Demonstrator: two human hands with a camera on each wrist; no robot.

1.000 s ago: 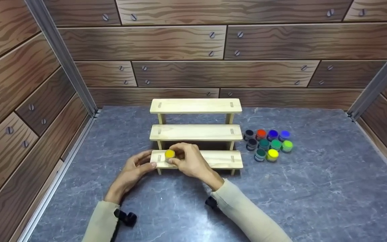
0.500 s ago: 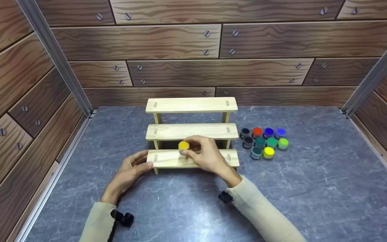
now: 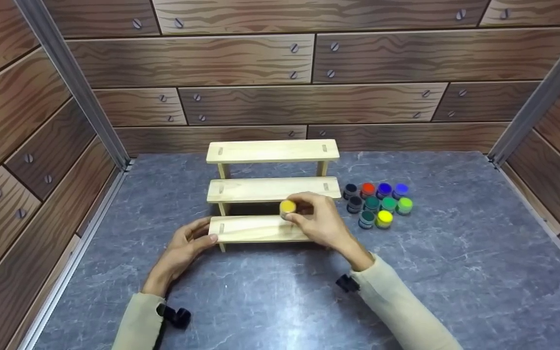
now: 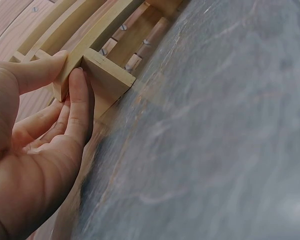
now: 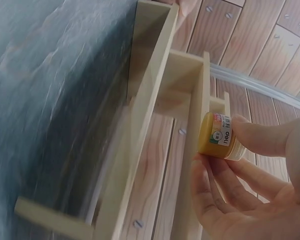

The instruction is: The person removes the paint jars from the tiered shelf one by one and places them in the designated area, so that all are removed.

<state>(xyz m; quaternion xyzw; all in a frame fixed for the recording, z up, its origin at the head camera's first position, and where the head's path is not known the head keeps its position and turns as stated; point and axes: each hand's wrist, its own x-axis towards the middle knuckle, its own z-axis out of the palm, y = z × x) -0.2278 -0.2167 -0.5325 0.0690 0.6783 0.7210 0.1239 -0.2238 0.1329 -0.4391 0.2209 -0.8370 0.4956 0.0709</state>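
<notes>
A three-tier wooden display stand point(image 3: 246, 229) stands mid-table in the head view, its boards bare. My left hand point(image 3: 185, 250) grips the left end of the lowest board; in the left wrist view the thumb point(image 4: 47, 72) lies on one face and the fingers on the other. My right hand point(image 3: 326, 221) pinches a small paint jar point(image 3: 288, 208) with an orange-yellow lid, held over the rear part of the lowest board. In the right wrist view the labelled paint jar point(image 5: 217, 135) sits between thumb and fingertips. The right hand hides the lowest board's right end.
Right of the stand, several paint jars sit grouped in rows, among them a red jar point(image 3: 368, 189), a light green jar point(image 3: 405, 205) and a yellow jar point(image 3: 384, 218). Wood-patterned walls point(image 3: 241, 58) enclose the grey marbled table point(image 3: 455, 272) at back and sides.
My right hand has lifted the orange-yellow paint jar from the left part of the lowest board and carried it right. My left hand keeps its grip. The head view has shifted slightly.
</notes>
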